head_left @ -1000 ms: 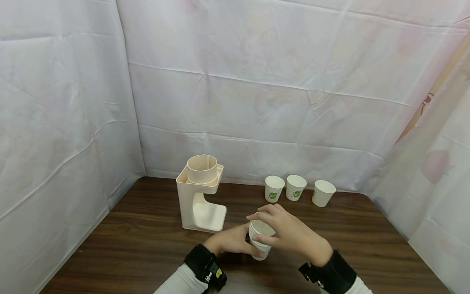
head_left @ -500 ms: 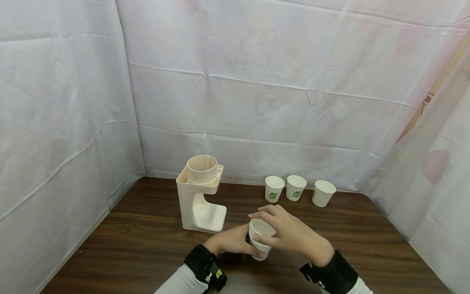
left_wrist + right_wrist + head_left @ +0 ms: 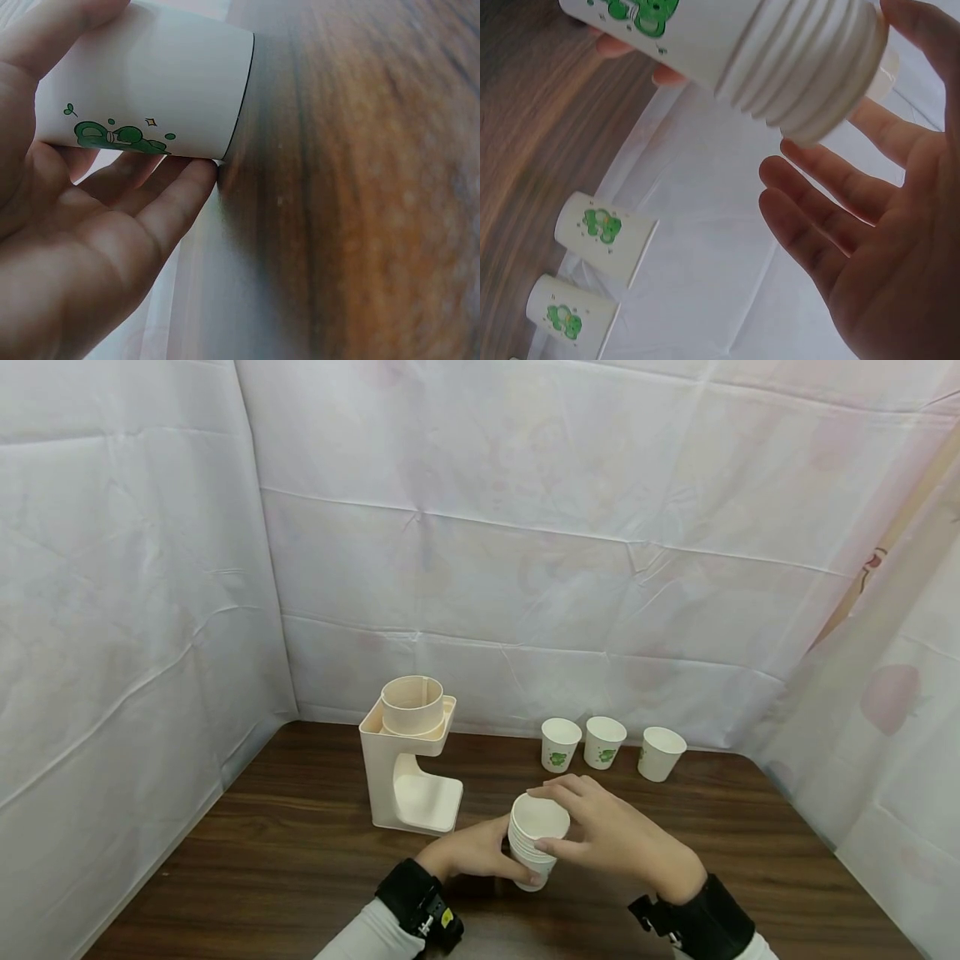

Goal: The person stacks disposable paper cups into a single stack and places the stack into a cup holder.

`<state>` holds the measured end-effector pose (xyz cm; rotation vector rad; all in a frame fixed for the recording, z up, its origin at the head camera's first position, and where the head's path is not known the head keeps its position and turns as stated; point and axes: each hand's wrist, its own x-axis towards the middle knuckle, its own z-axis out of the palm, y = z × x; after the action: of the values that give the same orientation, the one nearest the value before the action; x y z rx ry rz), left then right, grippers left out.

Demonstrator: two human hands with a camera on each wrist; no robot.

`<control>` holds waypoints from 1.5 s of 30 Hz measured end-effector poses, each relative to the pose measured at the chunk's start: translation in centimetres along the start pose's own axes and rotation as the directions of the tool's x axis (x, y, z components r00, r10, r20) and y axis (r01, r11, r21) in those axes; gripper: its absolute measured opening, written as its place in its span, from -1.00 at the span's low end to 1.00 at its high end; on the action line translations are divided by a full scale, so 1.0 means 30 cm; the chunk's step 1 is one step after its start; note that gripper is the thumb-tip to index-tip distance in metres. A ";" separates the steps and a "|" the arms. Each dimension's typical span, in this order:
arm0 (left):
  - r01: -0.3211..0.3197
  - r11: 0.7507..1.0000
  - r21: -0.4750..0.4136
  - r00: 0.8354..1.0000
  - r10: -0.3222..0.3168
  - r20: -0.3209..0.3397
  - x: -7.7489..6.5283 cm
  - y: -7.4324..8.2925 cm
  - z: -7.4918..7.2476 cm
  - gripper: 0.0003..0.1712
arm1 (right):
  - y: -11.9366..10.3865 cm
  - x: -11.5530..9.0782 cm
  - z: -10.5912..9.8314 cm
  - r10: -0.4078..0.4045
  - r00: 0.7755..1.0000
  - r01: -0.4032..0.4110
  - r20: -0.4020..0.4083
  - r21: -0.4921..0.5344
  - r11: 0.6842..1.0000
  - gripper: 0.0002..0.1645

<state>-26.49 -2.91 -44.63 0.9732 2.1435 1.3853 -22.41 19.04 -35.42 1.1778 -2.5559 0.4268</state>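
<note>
A stack of nested white paper cups (image 3: 534,858) stands on the table before me, several rims showing one above another. My left hand (image 3: 474,848) grips its lower part; in the left wrist view the fingers and thumb of this left hand (image 3: 97,202) curve round a cup wall with a green print. At the top, my right hand (image 3: 611,835) has its thumb and a finger on opposite sides of the uppermost cup's rim. The right wrist view shows this right hand (image 3: 870,195) with its other fingers apart from the stack (image 3: 802,67).
A cream plastic stand (image 3: 382,777) with a round holder (image 3: 412,718) on top is left of the stack. Behind and to the right, a paper cup (image 3: 560,747), a second cup (image 3: 603,745) and a third cup (image 3: 660,756) stand before the white curtain (image 3: 525,568).
The right hand has shifted slightly right. The top of the stack reaches a little higher and more rims show. The left hand stays put.
</note>
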 end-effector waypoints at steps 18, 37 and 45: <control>-0.001 1.000 -0.018 1.000 0.001 0.000 0.000 -0.003 -0.003 -0.14 | 0.077 0.003 -0.034 0.045 0.995 -0.046 -0.085 -0.015 0.999 -0.53; 0.019 1.000 -0.002 1.000 -0.019 -0.006 -0.002 0.009 0.002 -0.15 | 0.194 0.028 0.050 0.151 0.972 -0.153 -0.182 0.000 0.988 -0.57; 0.028 1.000 0.009 0.999 -0.028 -0.022 -0.001 0.006 0.003 -0.16 | 0.243 0.054 0.088 0.155 0.959 -0.175 -0.238 -0.065 0.982 -0.56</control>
<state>-26.35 -2.83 -44.51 0.9323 2.1729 1.3803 -29.39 21.45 -38.25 0.8338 -2.4491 0.4589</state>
